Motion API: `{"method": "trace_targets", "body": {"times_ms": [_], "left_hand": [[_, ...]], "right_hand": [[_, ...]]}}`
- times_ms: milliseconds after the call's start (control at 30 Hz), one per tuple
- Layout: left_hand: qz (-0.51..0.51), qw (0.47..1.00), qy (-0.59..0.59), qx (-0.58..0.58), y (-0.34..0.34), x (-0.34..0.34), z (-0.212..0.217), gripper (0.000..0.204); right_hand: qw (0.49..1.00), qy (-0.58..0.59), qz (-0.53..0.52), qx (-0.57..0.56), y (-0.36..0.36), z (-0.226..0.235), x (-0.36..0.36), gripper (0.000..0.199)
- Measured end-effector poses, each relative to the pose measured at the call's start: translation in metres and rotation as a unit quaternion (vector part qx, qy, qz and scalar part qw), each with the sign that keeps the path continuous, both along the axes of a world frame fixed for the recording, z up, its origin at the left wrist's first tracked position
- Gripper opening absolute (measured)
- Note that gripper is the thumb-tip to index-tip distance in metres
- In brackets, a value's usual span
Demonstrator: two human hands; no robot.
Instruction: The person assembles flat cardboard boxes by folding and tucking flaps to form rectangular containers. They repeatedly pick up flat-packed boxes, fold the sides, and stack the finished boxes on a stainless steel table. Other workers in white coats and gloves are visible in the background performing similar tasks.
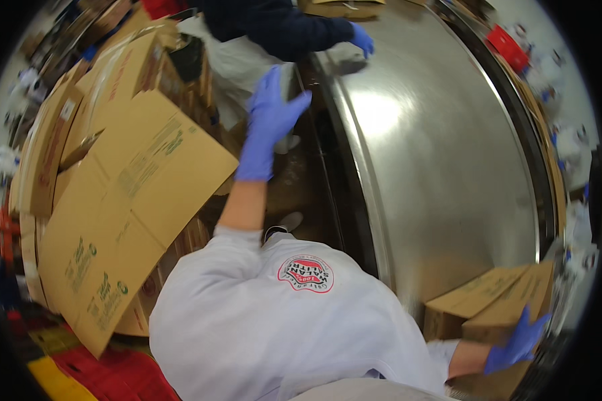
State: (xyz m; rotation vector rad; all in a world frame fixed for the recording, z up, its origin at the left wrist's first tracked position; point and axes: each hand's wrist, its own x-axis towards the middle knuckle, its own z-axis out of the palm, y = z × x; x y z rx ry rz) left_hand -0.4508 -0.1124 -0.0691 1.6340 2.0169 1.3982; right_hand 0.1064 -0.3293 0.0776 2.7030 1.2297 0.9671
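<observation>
I hold my blue-gloved left hand point(269, 123) out flat, fingers extended, thumb point(299, 103) spread to its right; my bare left forearm point(243, 206) runs down below it. My gloved right hand point(513, 345), far to its lower right, has parted digits, slightly blurred.

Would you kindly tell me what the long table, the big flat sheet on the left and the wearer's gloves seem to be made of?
Table: metal, probably stainless steel, smooth; it is silvery grey with bright glare.
Sheet: matte brown cardboard, showing crease lines and dark green print.
Gloves: thin blue-violet rubbery film, perhaps nitrile; they follow the fingers closely, but the exact material is uncertain.
</observation>
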Motion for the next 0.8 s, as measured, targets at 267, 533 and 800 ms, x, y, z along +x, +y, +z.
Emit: {"method": "trace_targets", "body": {"times_ms": [267, 533, 800], "left_hand": [[0.197, 0.819, 0.334, -0.423, -0.173, -0.045, 0.012, 0.109], [0.279, 0.855, 0.255, -0.354, -0.196, -0.111, 0.044, 0.085], [0.553, 0.676, 0.441, 0.205, -0.193, -0.1, 0.213, 0.016]], "right_hand": [[0.953, -0.077, -0.053, -0.287, -0.01, -0.07, 0.005, 0.063], [0.979, -0.036, -0.139, -0.146, -0.015, -0.062, -0.09, 0.052], [0.97, -0.186, -0.157, -0.007, -0.002, -0.086, -0.054, 0.052]]}}
